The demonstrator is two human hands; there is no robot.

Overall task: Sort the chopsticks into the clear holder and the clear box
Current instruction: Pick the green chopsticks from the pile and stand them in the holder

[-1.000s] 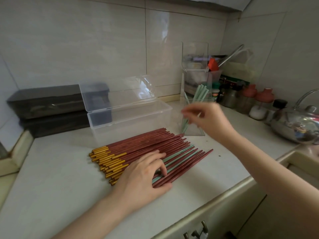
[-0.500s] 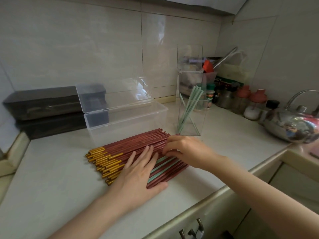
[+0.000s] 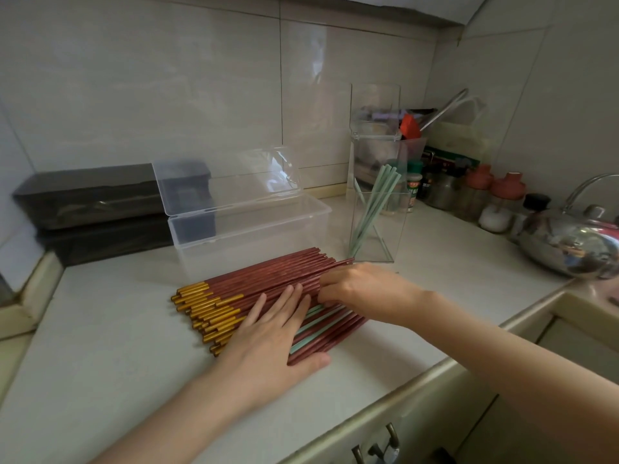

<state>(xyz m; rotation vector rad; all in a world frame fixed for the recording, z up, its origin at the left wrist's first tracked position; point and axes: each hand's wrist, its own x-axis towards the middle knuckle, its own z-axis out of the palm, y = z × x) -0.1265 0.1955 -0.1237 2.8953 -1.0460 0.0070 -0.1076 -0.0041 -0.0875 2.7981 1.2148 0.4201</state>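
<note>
Just now the green chopsticks to be picked out lie along the near side of the pile of red chopsticks. They run parallel with it, from its gold ends toward the clear holder, which stands just past the pile's tapered tips. The clear box sits open behind the pile. The right hand, nearer the holder, curls its fingers onto the pile beside the green ones; I cannot tell whether it pinches one. The left hand lies flat, fingers straight, pressing the pile to the worktop.
</note>
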